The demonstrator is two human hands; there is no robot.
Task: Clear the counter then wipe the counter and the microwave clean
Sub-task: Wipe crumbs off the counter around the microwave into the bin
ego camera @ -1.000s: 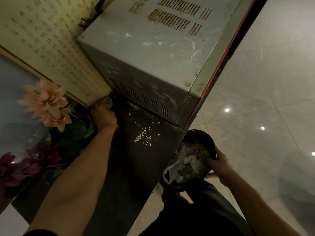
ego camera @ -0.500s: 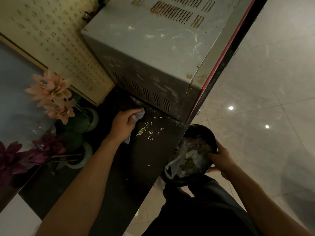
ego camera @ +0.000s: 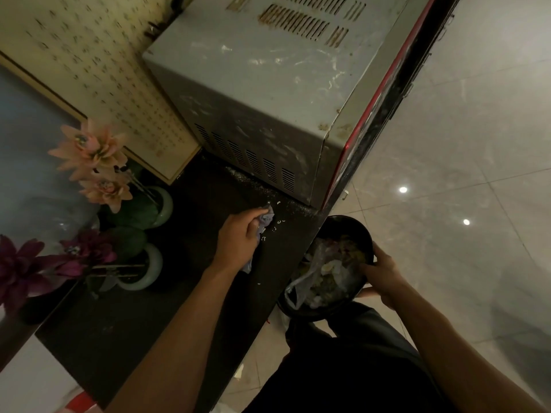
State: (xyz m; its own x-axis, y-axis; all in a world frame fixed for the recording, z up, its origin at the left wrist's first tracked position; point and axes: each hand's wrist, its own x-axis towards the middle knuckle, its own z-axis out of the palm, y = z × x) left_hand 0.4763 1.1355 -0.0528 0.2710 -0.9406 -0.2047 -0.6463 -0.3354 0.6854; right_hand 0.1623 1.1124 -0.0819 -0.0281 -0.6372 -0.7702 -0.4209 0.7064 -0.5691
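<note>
My left hand [ego camera: 240, 236] grips a crumpled pale cloth [ego camera: 266, 219] and presses it on the dark counter [ego camera: 167, 308], just in front of the grey microwave [ego camera: 268, 93]. A few pale crumbs [ego camera: 275, 225] lie right of the cloth, and a line of fine crumbs runs along the microwave's base. My right hand [ego camera: 383, 271] holds the rim of a black bowl [ego camera: 331, 310] below the counter's edge. The bowl contains food scraps and a clear plastic bag [ego camera: 304, 281].
Artificial pink flowers [ego camera: 92, 162] and dark purple flowers [ego camera: 35, 263] stand in pale green vases [ego camera: 149, 272] at the counter's left. A board with printed characters [ego camera: 89, 64] leans behind the microwave. A shiny tiled floor [ego camera: 462, 189] lies to the right.
My left hand with the cloth has swept from the back corner by the board toward the counter's front edge, over the crumb pile. The bowl has stayed under the edge.
</note>
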